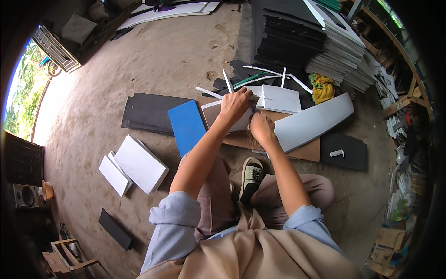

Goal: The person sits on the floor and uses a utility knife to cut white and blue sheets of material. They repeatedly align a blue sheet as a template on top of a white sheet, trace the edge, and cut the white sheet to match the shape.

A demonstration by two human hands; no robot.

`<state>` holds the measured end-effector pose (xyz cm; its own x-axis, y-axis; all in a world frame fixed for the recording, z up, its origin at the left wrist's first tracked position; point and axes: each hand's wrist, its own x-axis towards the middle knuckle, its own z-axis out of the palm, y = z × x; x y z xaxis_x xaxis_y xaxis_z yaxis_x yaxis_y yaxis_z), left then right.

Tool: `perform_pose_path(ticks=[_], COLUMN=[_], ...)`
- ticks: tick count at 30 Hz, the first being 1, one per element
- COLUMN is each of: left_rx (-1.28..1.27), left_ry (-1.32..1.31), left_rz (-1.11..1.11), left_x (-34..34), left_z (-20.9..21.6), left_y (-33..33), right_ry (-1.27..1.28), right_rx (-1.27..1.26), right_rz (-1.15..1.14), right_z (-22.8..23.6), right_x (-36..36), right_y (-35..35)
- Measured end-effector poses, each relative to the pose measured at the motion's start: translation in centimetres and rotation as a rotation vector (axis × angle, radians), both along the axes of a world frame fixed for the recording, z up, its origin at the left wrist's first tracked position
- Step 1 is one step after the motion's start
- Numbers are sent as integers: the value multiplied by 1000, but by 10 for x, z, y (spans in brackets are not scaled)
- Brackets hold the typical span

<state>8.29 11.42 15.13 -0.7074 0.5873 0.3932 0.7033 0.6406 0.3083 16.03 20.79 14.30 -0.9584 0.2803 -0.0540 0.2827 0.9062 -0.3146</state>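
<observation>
Both arms reach forward over sheets on the floor. My left hand is closed, its fingers bent down at the edge of a white sheet; what it grips is hidden. Just nearer and to the right, my right hand is closed too. A small dark bluish piece shows between the hands, too small to name. Under them lie a brown board and a light sheet. A blue sheet lies left of my left forearm. To the right of my right hand rests a long white curved panel.
Thin white strips lie beyond my hands, beside a yellow cloth bundle. Tall stacks of black sheets and white sheets stand at the back right. White blocks and a black strip lie on the left floor.
</observation>
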Motion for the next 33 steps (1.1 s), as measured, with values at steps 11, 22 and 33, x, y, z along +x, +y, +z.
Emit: perform_pose_path(ticks=[11,22,33], left_rx=[-3,-59,-55], left_ry=[-31,46,47], left_rz=[-23,21,44], left_x=[1,-3,-6], left_z=[1,-9,-4], left_y=[4,4,3], right_ry=[16,-28,41], right_rx=[-2,-64,57], right_rz=[-36,18,18], right_z=[-19,-14,-13], right_x=[-5,-7,-1], right_y=[4,10,5])
